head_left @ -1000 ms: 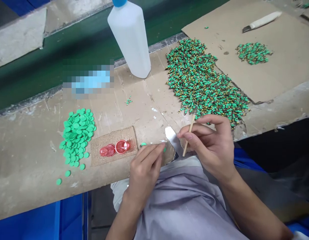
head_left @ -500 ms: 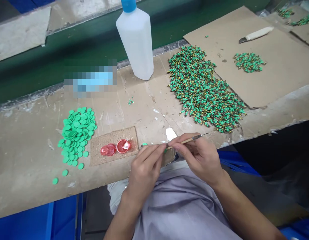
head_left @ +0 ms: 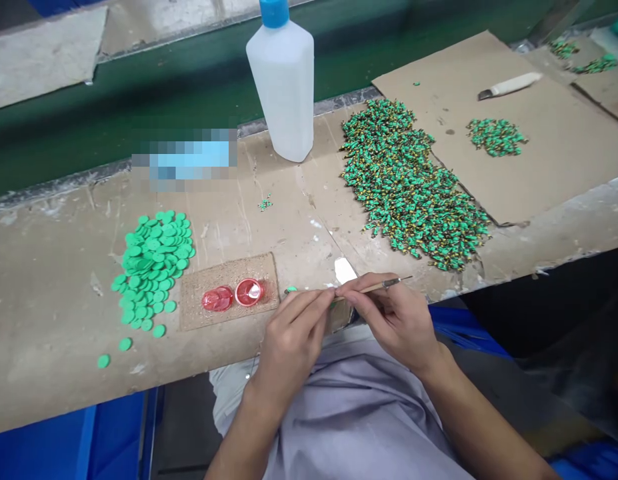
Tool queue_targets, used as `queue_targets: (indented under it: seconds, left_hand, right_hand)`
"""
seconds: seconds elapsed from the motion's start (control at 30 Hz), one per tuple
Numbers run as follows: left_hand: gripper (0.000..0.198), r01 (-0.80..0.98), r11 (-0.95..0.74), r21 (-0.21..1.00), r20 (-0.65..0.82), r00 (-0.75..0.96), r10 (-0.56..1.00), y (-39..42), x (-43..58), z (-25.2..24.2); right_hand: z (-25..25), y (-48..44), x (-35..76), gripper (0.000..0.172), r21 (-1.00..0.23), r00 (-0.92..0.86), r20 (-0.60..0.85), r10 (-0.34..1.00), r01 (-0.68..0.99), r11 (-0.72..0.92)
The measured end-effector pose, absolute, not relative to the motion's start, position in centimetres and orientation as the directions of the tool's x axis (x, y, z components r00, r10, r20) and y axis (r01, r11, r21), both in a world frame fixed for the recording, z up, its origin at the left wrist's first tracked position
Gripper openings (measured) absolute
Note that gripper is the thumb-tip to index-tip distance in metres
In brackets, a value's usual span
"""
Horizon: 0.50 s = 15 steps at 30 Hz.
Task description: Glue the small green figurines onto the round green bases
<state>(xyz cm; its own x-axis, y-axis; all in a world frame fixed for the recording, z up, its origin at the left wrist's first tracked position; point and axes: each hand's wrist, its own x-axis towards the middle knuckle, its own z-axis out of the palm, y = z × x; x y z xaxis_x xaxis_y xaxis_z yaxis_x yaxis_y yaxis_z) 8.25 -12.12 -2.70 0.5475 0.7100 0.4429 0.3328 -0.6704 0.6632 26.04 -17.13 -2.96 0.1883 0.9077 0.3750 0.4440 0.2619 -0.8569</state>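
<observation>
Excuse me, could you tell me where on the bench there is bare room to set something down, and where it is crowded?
Bare patches: the bench top left of the green discs, and the cardboard sheet below the small green heap. Crowded: the large green pile, and the cork mat with red caps beside the left hand and right hand.

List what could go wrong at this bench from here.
The left hand works right beside the red caps on the cork mat, so a slip might tip them. The metal tip of the stick in the right hand points toward the green pile and might snag it.
</observation>
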Motion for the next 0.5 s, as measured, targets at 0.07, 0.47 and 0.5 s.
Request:
queue_targets:
  seconds: [0.07, 0.47, 0.5]
  left_hand:
    - [0.029, 0.332, -0.669, 0.665, 0.441, 0.548, 0.711, -12.12, 8.23, -2.72]
    - [0.03, 0.3, -0.662, 0.687, 0.428, 0.568, 0.703, -11.78, 7.89, -2.93]
    - [0.03, 0.296, -0.66, 0.691, 0.426, 0.571, 0.702, -11.75, 7.87, -2.92]
  right_hand:
    - [-3.1, -17.05, 26.04, 0.009, -0.849, 0.178, 0.386, 0.905, 0.452, 0.273]
    - [-3.79, -16.73, 26.28, 0.015, -0.82, 0.105, 0.454, 0.885, 0.438, 0.369]
    - [-3.72, -16.66, 26.26, 0.015, -0.811, 0.093, 0.462, 0.882, 0.445, 0.378]
